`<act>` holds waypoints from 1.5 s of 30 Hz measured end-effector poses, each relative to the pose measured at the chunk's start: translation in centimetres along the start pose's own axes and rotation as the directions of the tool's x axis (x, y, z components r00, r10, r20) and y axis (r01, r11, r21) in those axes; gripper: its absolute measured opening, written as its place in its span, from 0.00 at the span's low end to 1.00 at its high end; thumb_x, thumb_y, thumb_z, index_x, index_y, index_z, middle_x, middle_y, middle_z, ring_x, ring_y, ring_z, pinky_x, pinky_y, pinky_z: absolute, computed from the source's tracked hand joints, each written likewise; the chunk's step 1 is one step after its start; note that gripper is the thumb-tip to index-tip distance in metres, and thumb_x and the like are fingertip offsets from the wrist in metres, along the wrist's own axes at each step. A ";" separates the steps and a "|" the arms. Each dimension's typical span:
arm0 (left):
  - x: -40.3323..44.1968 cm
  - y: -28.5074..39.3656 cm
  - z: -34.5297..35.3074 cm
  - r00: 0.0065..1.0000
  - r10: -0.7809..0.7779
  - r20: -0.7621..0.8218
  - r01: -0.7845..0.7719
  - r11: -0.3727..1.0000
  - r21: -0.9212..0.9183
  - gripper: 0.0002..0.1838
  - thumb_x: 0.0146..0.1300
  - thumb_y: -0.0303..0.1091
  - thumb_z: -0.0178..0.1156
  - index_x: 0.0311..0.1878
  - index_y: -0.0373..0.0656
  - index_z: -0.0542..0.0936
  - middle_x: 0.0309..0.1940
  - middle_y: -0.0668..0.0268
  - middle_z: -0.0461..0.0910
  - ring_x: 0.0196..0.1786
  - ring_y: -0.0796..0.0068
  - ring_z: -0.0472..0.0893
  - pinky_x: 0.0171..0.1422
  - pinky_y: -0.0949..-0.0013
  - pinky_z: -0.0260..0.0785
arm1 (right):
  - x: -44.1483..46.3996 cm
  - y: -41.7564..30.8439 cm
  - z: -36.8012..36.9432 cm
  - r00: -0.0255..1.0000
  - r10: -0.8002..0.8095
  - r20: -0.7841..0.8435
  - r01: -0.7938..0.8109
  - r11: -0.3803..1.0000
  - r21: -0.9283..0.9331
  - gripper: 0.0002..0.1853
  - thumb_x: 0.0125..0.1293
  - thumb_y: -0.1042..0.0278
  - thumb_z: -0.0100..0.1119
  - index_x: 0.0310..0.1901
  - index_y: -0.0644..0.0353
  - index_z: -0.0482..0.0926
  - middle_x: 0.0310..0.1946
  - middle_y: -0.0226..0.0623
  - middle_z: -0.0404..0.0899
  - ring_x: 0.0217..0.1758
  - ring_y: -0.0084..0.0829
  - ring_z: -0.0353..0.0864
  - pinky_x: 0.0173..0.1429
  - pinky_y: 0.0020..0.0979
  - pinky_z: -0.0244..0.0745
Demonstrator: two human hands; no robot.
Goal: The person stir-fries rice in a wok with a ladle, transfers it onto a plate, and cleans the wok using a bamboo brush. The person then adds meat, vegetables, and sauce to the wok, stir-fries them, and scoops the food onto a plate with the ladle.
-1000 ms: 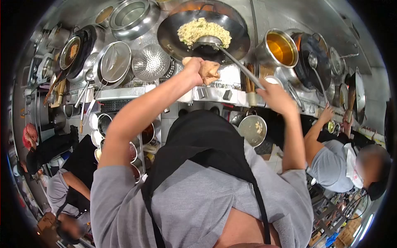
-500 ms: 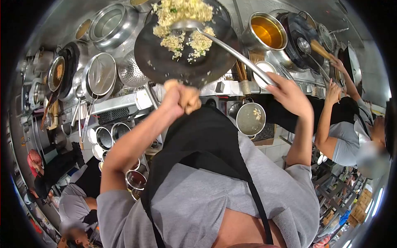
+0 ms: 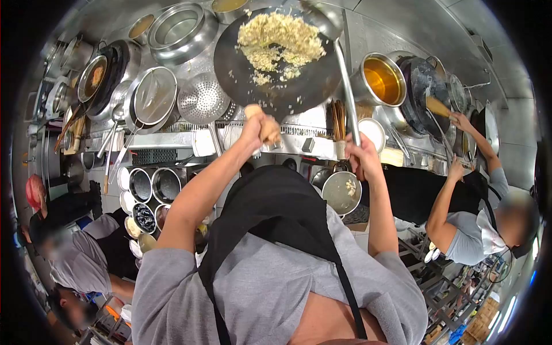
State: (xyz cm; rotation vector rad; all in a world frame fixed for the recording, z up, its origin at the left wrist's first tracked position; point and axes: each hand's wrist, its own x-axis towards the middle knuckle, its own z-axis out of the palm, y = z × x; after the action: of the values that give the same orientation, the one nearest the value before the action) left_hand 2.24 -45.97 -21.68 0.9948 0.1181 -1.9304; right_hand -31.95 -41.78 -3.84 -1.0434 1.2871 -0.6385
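My left hand (image 3: 262,131) is closed at the near edge of a dark wok (image 3: 237,77), wrapped round its handle, which the fingers mostly hide. Fried rice (image 3: 280,35) with bits of egg lies heaped toward the wok's far side, and loose grains are scattered over the near side. In my right hand (image 3: 364,156) is the end of a long metal ladle (image 3: 346,80). Its bowl is at the top of the view, over the wok's far right rim and apart from most of the rice.
Right of the wok stands a pot of amber liquid (image 3: 376,80). A perforated skimmer (image 3: 203,99) and a mesh strainer (image 3: 155,95) lie to the left. Below the counter is a pot with pale scraps (image 3: 340,195). A co-worker's hands (image 3: 460,122) hold utensils at the right.
The ladle has swung from over the rice to the wok's far right rim, now steeper. My right hand has moved left and down. The rice sits in a more compact heap.
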 end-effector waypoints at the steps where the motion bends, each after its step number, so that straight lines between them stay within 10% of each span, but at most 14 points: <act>1: 0.3 1.1 0.8 0.997 -0.009 0.078 0.007 1.000 0.022 0.07 0.68 0.33 0.50 0.45 0.41 0.72 0.40 0.56 0.77 0.41 0.57 0.83 0.35 0.49 0.82 | 0.7 -0.9 0.5 0.999 -0.015 -0.052 0.017 0.999 0.040 0.11 0.72 0.67 0.60 0.52 0.58 0.74 0.20 0.27 0.71 0.11 0.15 0.63 0.13 0.19 0.55; 2: 1.4 2.3 1.8 0.986 -0.046 0.161 0.029 0.994 0.105 0.06 0.67 0.34 0.49 0.37 0.43 0.71 0.29 0.59 0.76 0.27 0.61 0.79 0.37 0.50 0.79 | 2.1 -1.3 1.0 0.996 -0.042 -0.073 0.049 0.993 0.105 0.10 0.72 0.65 0.59 0.50 0.57 0.74 0.19 0.25 0.70 0.11 0.16 0.62 0.12 0.21 0.56; 5: 2.6 4.1 5.9 0.994 0.100 -0.053 -0.093 0.988 0.125 0.06 0.69 0.34 0.51 0.40 0.43 0.73 0.32 0.58 0.80 0.31 0.62 0.84 0.32 0.53 0.80 | 8.8 -1.4 3.3 0.978 -0.102 -0.181 0.141 0.966 0.216 0.10 0.74 0.59 0.58 0.48 0.54 0.74 0.17 0.22 0.66 0.12 0.16 0.61 0.11 0.25 0.57; 9: 4.7 4.4 5.0 0.991 0.133 0.005 -0.130 0.965 0.228 0.13 0.73 0.44 0.54 0.41 0.44 0.74 0.32 0.60 0.80 0.32 0.63 0.84 0.31 0.55 0.79 | 14.9 4.0 7.1 0.920 -0.122 -0.371 0.078 0.988 -0.131 0.12 0.75 0.58 0.56 0.48 0.56 0.73 0.18 0.26 0.67 0.13 0.21 0.65 0.13 0.30 0.58; 13: -0.8 4.9 3.7 0.976 0.018 0.216 -0.076 0.962 0.262 0.23 0.71 0.54 0.60 0.51 0.42 0.74 0.35 0.59 0.80 0.34 0.65 0.84 0.35 0.60 0.80 | 9.2 3.6 6.2 0.982 0.179 0.062 -0.183 0.981 0.064 0.12 0.75 0.59 0.56 0.53 0.55 0.72 0.20 0.24 0.67 0.14 0.18 0.65 0.15 0.29 0.61; 20: -11.7 -0.8 -0.5 0.965 -0.004 0.261 -0.047 0.981 0.188 0.27 0.74 0.48 0.57 0.67 0.40 0.69 0.50 0.52 0.79 0.40 0.68 0.82 0.46 0.71 0.80 | 13.7 2.8 1.8 0.982 -0.108 -0.155 0.051 0.941 -0.335 0.14 0.76 0.59 0.50 0.53 0.61 0.68 0.21 0.32 0.70 0.15 0.29 0.71 0.13 0.33 0.67; 25: -12.4 -3.4 -1.1 0.976 0.009 0.219 -0.041 0.989 0.139 0.25 0.73 0.44 0.58 0.66 0.40 0.69 0.46 0.52 0.81 0.38 0.70 0.82 0.43 0.71 0.81 | 19.6 -0.1 7.8 0.998 -0.011 0.054 0.015 0.996 -0.083 0.17 0.76 0.56 0.49 0.56 0.60 0.65 0.24 0.33 0.68 0.18 0.24 0.70 0.15 0.34 0.70; 28: -13.1 -3.6 -0.3 0.986 0.032 0.164 -0.046 0.995 0.085 0.24 0.72 0.42 0.59 0.65 0.39 0.70 0.43 0.51 0.82 0.36 0.68 0.82 0.42 0.69 0.80 | 19.0 1.2 6.4 0.974 -0.029 0.226 0.126 0.894 -0.429 0.21 0.74 0.55 0.51 0.61 0.57 0.65 0.34 0.48 0.79 0.30 0.44 0.82 0.32 0.47 0.79; 30: -14.3 -3.5 0.5 0.986 0.068 0.155 -0.078 0.995 0.059 0.24 0.72 0.42 0.59 0.64 0.39 0.70 0.42 0.51 0.82 0.35 0.67 0.83 0.42 0.69 0.80 | 16.7 3.5 2.5 0.928 -0.238 0.288 0.373 0.548 -0.749 0.24 0.72 0.55 0.53 0.65 0.54 0.65 0.42 0.56 0.83 0.40 0.55 0.85 0.45 0.53 0.79; 31: -14.7 -3.5 0.5 0.985 0.087 0.152 -0.094 0.995 0.042 0.23 0.72 0.42 0.59 0.64 0.39 0.71 0.42 0.51 0.82 0.35 0.67 0.83 0.41 0.69 0.80 | 15.6 3.3 0.1 0.967 -0.110 0.231 0.255 0.494 -0.832 0.26 0.69 0.55 0.55 0.66 0.52 0.68 0.51 0.58 0.82 0.54 0.60 0.81 0.59 0.53 0.73; 37: -15.2 -3.0 -2.7 0.988 0.091 0.124 -0.091 0.996 -0.001 0.22 0.72 0.43 0.59 0.61 0.41 0.72 0.40 0.51 0.82 0.35 0.66 0.83 0.40 0.69 0.80 | 6.1 1.1 -3.3 0.937 -0.323 0.132 0.286 0.493 -0.821 0.19 0.65 0.62 0.60 0.56 0.58 0.76 0.37 0.56 0.83 0.41 0.57 0.84 0.47 0.49 0.77; 42: -14.1 -1.8 -2.8 0.987 0.132 0.088 -0.141 0.985 0.102 0.21 0.71 0.47 0.59 0.58 0.43 0.74 0.37 0.57 0.82 0.33 0.67 0.83 0.37 0.67 0.80 | -2.7 -6.2 -0.8 0.946 0.268 0.183 -0.132 0.834 -0.536 0.21 0.70 0.59 0.59 0.59 0.61 0.74 0.27 0.49 0.78 0.29 0.47 0.80 0.39 0.43 0.75; 45: -11.3 -0.8 -0.8 0.989 0.147 0.009 -0.147 0.982 0.119 0.21 0.71 0.49 0.59 0.57 0.45 0.74 0.37 0.59 0.82 0.35 0.67 0.83 0.39 0.64 0.80 | -1.0 -3.5 1.1 0.979 0.112 0.171 0.043 0.703 -0.710 0.20 0.71 0.59 0.57 0.58 0.64 0.73 0.31 0.53 0.80 0.32 0.51 0.81 0.42 0.46 0.75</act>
State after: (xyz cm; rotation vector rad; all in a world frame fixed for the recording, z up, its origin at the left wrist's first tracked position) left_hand 4.80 -37.34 -14.79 1.0518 -0.0703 -1.8184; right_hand -30.49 -42.13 -0.30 -1.6664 1.3949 0.0453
